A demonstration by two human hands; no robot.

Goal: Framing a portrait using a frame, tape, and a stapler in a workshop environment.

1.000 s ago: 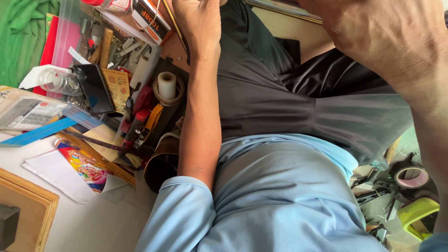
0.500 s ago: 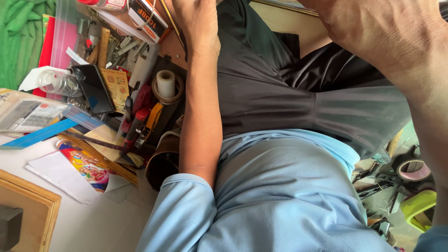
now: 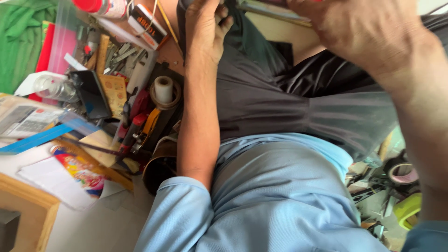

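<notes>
dark grey cloth (image 3: 289, 98) is gripped by left hand (image 3: 205, 28), fingers curled; right hand (image 3: 368, 32) is blurred, grip cannot be told.

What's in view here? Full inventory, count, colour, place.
dark fabric: one, dark grey, across the lap at centre, gripped at its top edge by the left hand
tape roll: one, white, in the clutter left of the left forearm
tape roll by the right edge: one, pinkish, low right
green cloth: one, top left corner
black phone-like slab: one, left clutter
clear bottle: one, lying left of the slab
blue strip: one, left edge
wooden frame: one, tan, bottom left
shirt: one, light blue, bottom centre
left hand: top centre, on the fabric
right hand: top right, blurred, grasp unclear
</notes>
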